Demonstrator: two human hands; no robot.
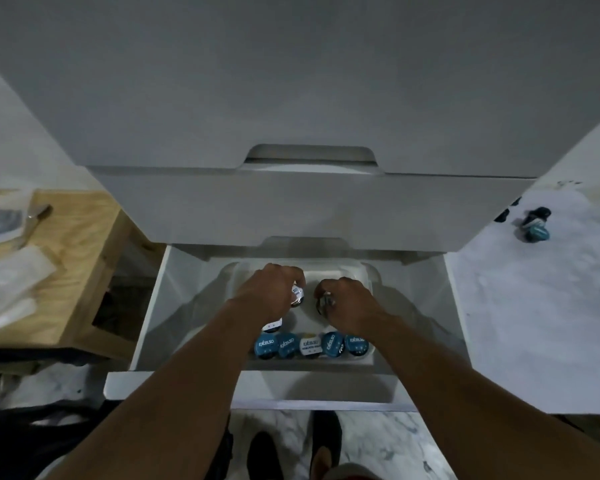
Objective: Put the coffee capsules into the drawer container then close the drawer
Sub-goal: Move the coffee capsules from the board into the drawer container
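The lowest white drawer [153,306] stands pulled out, and a white container [361,363] sits inside it. Along the container's near edge stands a row of several coffee capsules [314,345] with blue and white lids. Both my hands reach into the container's far half. My left hand [269,289] grips a white-lidded capsule [297,295] with curled fingers. My right hand [347,303] grips a dark capsule [324,303]. Another white-lidded capsule [272,325] peeks out under my left wrist.
Several more capsules [534,225] lie on a white surface at the right. A wooden table [80,258] with plastic bags stands at the left. Closed white drawers [309,206] rise above the open one. Marble floor and my feet show below.
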